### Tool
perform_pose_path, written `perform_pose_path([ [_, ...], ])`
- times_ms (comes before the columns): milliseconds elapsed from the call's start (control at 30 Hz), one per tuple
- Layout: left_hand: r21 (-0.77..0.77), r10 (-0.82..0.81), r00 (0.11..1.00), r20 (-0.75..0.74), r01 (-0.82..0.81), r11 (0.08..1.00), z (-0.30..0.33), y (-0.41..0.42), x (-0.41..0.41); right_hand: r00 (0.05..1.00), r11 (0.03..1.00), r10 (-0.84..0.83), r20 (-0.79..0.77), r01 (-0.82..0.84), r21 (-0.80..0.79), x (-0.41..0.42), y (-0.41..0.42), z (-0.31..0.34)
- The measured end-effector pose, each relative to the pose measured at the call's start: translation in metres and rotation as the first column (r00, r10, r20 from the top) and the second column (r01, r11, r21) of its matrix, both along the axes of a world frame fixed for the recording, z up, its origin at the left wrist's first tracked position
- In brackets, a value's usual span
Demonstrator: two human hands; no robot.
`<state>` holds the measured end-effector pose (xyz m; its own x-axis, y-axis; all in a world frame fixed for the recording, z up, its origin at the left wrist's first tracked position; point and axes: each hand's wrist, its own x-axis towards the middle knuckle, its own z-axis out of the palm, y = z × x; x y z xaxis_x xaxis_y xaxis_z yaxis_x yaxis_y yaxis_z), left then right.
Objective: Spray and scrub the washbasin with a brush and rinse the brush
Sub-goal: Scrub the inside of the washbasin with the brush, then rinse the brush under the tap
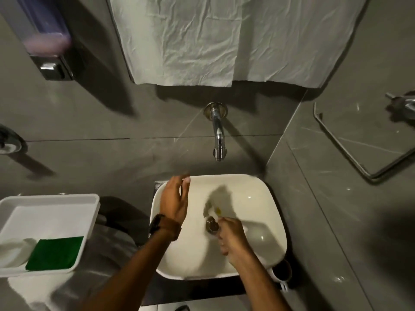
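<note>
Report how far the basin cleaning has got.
Spraying: cannot tell, no sprayer in view. In hand: the right hand works a blurred brush near the drain; the left hand hovers open over the basin. Left: rinsing; the tap looks dry.

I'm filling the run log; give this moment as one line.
stage: scrubbing | right hand: holds blurred brush near drain | left hand: open, over washbasin | tap: no water seen
</note>
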<state>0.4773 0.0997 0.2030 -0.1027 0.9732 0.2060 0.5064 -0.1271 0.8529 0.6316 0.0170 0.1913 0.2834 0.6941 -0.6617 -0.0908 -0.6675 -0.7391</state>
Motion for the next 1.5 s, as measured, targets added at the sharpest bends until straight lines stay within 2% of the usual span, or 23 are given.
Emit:
perform_pose_path([
  [100,0.04,-0.083,0.995,0.055,0.081,0.996,0.051,0.034,0.029,0.995,0.999,-0.051,-0.09,0.05,-0.014,0.015,-0.004,0.014],
  [200,0.04,-0.116,0.993,0.02,0.116,0.993,0.081,0.054,0.05,0.99,0.997,-0.071,-0.125,0.07,-0.011,0.024,-0.01,0.024],
  [333,-0.061,-0.068,0.996,0.057,0.072,0.996,0.093,0.058,0.066,0.983,0.996,-0.079,-0.165,0.086,0.035,0.028,-0.013,0.033],
  [533,-0.118,0.001,0.997,0.074,0.008,0.993,0.095,0.057,0.075,0.966,0.987,-0.125,-0.226,0.145,0.074,0.03,-0.005,0.047],
  [600,-0.14,-0.026,0.99,0.137,0.046,0.989,0.094,0.057,0.075,0.953,0.984,-0.143,-0.267,0.166,0.067,0.031,-0.001,0.051],
  [733,-0.182,-0.102,0.909,0.405,0.19,0.965,0.091,0.059,0.064,0.935,0.981,-0.158,-0.316,0.184,0.055,0.032,0.004,0.057],
  [800,-0.199,-0.096,0.884,0.457,0.207,0.958,0.089,0.061,0.06,0.928,0.98,-0.166,-0.333,0.193,0.051,0.032,0.006,0.059],
  [1000,-0.222,-0.079,0.916,0.394,0.178,0.959,0.081,0.075,0.06,0.897,0.976,-0.178,-0.406,0.214,0.046,0.029,0.012,0.059],
  [1267,-0.3,-0.067,0.876,0.477,0.234,0.925,0.081,0.088,0.055,0.873,0.973,-0.201,-0.445,0.232,0.016,0.026,0.015,0.061],
  [1500,-0.249,-0.111,0.914,0.391,0.221,0.943,0.083,0.084,0.058,0.869,0.968,-0.22,-0.444,0.25,0.009,0.02,0.02,0.063],
])
